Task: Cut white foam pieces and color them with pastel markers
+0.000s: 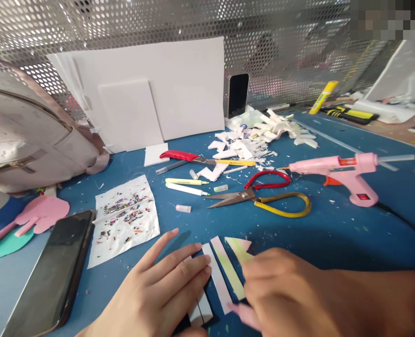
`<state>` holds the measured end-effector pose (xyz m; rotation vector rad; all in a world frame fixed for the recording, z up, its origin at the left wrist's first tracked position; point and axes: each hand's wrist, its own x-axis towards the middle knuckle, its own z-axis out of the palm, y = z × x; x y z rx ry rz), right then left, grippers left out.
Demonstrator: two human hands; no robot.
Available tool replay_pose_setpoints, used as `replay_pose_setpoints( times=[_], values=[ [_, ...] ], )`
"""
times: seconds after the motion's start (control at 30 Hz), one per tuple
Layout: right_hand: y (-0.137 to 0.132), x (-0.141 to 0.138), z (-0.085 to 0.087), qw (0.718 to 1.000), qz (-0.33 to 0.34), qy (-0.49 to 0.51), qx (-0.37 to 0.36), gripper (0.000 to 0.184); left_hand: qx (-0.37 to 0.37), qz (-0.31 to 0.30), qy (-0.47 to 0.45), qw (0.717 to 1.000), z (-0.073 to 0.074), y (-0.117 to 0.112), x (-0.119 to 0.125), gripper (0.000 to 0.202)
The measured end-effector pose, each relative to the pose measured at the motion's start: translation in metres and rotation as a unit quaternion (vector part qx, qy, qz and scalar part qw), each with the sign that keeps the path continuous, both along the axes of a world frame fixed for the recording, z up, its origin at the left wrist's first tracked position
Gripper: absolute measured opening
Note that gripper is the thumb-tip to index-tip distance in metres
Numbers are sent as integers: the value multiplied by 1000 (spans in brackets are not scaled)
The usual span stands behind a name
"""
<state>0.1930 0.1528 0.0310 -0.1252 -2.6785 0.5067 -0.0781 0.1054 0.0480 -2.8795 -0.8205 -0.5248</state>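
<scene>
My left hand (161, 292) lies flat with fingers stretched out, pressing on several white foam strips (217, 281) at the near edge of the blue table (333, 234). My right hand (291, 292) is blurred beside it, fingers curled over a strip tinted green and pink (228, 267); whether it grips the strip is unclear. A small pointed piece of the same tint (240, 247) lies just above that hand.
Scissors with red and yellow handles (259, 196), a pink glue gun (344, 171), a red utility knife (193, 158), markers (186, 185), foam scraps (249, 140), a sheet with confetti bits (125, 217), a dark phone (53, 271), a bag (25, 135), white foam boards (158, 89).
</scene>
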Motion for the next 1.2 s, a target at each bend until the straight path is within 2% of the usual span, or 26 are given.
replay_pose_setpoints(
  times=[0.17,0.37,0.5,0.67,0.97,1.1,1.2],
  values=[
    [2,0,-2,998,17,20,-48,27,19,-8,-15,1000,-4,1,-1,53],
    [1,2,-2,999,5,7,-37,25,-11,7,-5,1000,-1,-1,-1,53],
    [1,3,-3,999,17,6,-43,27,2,1,-13,1000,-1,-1,0,52],
    [0,2,-5,999,10,18,-47,26,-26,26,-23,999,0,-4,3,54],
    [-1,5,-7,998,-1,19,-60,27,-3,0,-11,1000,-1,-1,0,53],
    [-1,5,-9,998,-1,21,-66,28,-20,20,-14,999,-1,-2,2,53],
    [-2,5,-7,997,-11,26,-72,29,-3,1,-22,1000,-2,-2,2,52]
  ],
)
